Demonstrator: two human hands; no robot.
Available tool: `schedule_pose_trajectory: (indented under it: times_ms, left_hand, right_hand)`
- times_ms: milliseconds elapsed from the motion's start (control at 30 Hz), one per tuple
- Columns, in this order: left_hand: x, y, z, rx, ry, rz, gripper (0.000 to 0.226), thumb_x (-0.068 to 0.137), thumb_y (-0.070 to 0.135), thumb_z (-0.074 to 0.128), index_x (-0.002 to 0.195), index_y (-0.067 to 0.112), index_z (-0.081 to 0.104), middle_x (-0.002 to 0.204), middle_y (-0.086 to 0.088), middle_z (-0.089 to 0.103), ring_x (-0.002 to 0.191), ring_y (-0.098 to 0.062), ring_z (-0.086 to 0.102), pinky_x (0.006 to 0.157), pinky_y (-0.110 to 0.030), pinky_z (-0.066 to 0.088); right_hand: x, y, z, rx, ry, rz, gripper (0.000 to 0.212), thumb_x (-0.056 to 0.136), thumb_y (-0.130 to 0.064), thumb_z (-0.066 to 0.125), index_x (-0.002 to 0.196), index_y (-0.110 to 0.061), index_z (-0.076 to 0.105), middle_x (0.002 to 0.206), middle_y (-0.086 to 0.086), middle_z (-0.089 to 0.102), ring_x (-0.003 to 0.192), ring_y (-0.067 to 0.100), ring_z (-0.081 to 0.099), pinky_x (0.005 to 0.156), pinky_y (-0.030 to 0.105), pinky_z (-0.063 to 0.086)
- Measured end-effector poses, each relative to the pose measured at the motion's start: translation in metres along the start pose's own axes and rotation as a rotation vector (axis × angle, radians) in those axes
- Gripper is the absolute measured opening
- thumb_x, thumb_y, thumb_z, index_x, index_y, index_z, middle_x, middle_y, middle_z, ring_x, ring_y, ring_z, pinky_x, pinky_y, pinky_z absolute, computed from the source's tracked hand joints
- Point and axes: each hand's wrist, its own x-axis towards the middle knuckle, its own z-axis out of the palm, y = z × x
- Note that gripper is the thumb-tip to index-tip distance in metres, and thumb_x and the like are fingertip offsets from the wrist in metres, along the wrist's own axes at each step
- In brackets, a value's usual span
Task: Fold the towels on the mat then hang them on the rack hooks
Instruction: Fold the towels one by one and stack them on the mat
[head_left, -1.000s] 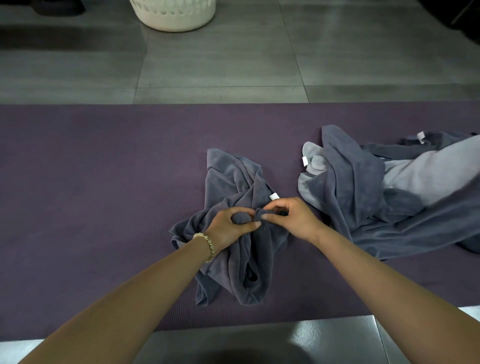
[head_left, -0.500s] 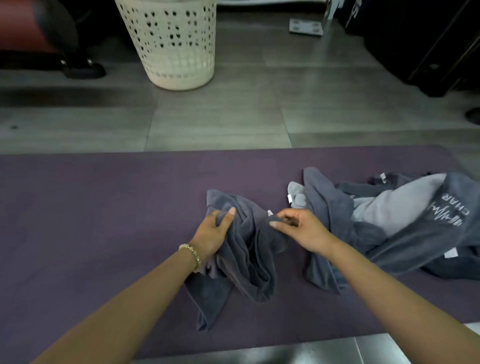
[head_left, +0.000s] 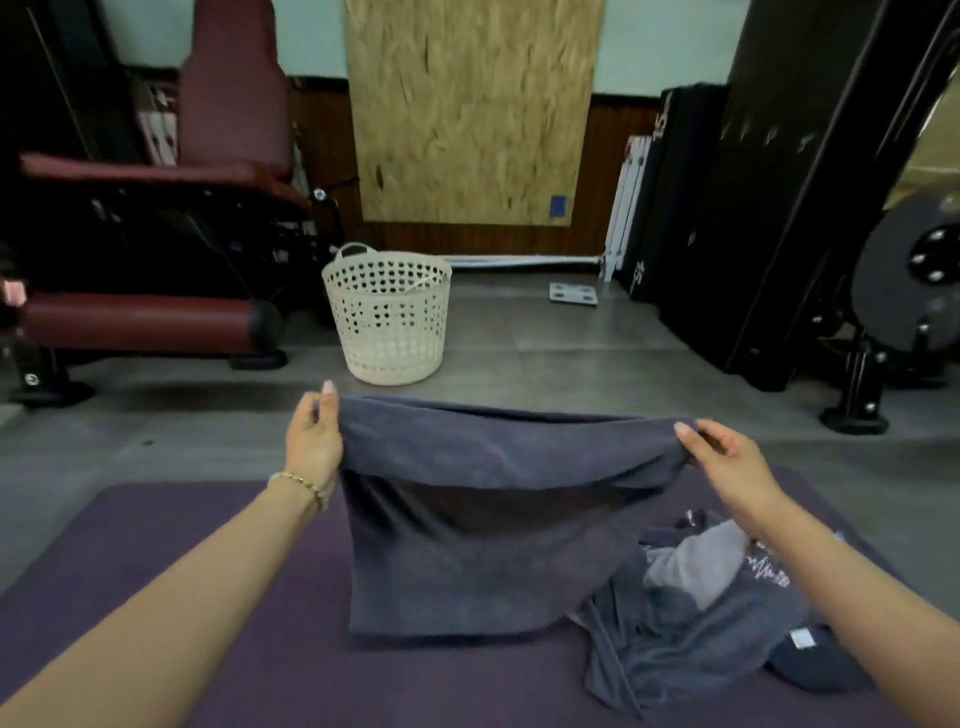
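A dark grey towel (head_left: 467, 519) hangs spread out in the air above the purple mat (head_left: 208, 597). My left hand (head_left: 311, 441) pinches its top left corner. The top right corner is pinched by my right hand (head_left: 732, 467). The towel's bottom edge hangs just over the mat. A heap of crumpled grey towels (head_left: 701, 613) lies on the mat at the right, one of them with white print. No rack or hooks show in the head view.
A white perforated laundry basket (head_left: 389, 317) stands on the tiled floor beyond the mat. A dark red gym bench (head_left: 145, 291) is at the left and black gym equipment (head_left: 831, 234) at the right. A plywood board (head_left: 467, 104) leans on the far wall.
Both hands went from the bunched towel on the mat to its top corners and lifted it, spreading it wide. The view tilted up to show the room.
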Motion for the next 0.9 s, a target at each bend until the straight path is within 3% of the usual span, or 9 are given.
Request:
schedule_pose_trajectory:
  times_ms: [100,233,433,600,700,800,900]
  left_hand:
    - [-0.004,0.043,-0.017,-0.001,-0.021,0.107,0.041,0.101,0.03,0.041,0.065,0.016,0.03,0.064,0.001,0.033,0.056,-0.008,0.031,0.048,-0.018,0.027]
    - [-0.014,0.083,-0.033,0.067,-0.072,0.249,0.041,0.101,0.034,0.039,0.066,0.018,0.028,0.064,0.0,0.027,0.057,-0.01,0.027,0.056,-0.029,0.023]
    - [-0.038,0.109,-0.068,0.122,0.004,0.279,0.041,0.101,0.033,0.039,0.065,0.014,0.03,0.065,-0.002,0.033,0.057,-0.011,0.029,0.058,-0.03,0.022]
    - [-0.055,0.107,-0.091,0.128,-0.061,0.117,0.045,0.098,0.042,0.043,0.065,0.013,0.037,0.07,-0.006,0.043,0.069,-0.019,0.04,0.07,-0.034,0.036]
    - [-0.065,0.105,-0.094,0.029,-0.059,0.071,0.041,0.098,0.042,0.042,0.076,0.008,0.048,0.081,-0.01,0.053,0.078,-0.018,0.048,0.08,-0.037,0.045]
    - [-0.071,0.1,-0.092,-0.048,-0.081,0.035,0.039,0.099,0.039,0.042,0.084,0.005,0.054,0.084,-0.01,0.053,0.08,-0.018,0.048,0.078,-0.033,0.043]
    - [-0.069,0.084,-0.103,-0.176,-0.086,-0.071,0.041,0.098,0.043,0.042,0.086,0.007,0.057,0.09,-0.011,0.056,0.086,-0.019,0.05,0.085,-0.037,0.046]
  right_hand:
    - [-0.005,-0.03,-0.018,0.084,0.085,-0.001,0.017,0.095,-0.009,0.054,0.082,-0.018,0.062,0.06,-0.022,0.066,0.058,-0.01,0.059,0.059,0.005,0.047]
    - [-0.016,-0.062,-0.028,0.159,0.16,-0.015,0.015,0.096,-0.014,0.055,0.086,-0.02,0.063,0.065,-0.019,0.069,0.061,-0.003,0.061,0.058,0.01,0.05]
    - [-0.05,-0.1,-0.017,0.108,0.204,-0.082,0.012,0.098,-0.017,0.051,0.093,-0.012,0.061,0.078,-0.006,0.062,0.068,0.004,0.053,0.056,0.005,0.044]
    - [-0.084,-0.115,0.001,0.027,0.13,-0.085,0.013,0.098,-0.019,0.051,0.099,-0.01,0.06,0.083,-0.002,0.062,0.072,0.007,0.055,0.058,0.007,0.045]
    - [-0.102,-0.121,0.024,0.032,0.034,-0.089,0.013,0.098,-0.02,0.051,0.099,-0.011,0.061,0.087,0.0,0.064,0.077,0.01,0.058,0.066,0.016,0.048]
    - [-0.113,-0.125,0.045,0.037,-0.027,-0.089,0.014,0.099,-0.022,0.05,0.1,-0.013,0.061,0.086,-0.003,0.064,0.078,0.008,0.059,0.066,0.018,0.046]
    - [-0.109,-0.122,0.055,0.043,0.081,-0.067,0.015,0.098,-0.024,0.05,0.101,-0.013,0.06,0.09,0.002,0.063,0.08,0.014,0.059,0.066,0.021,0.045]
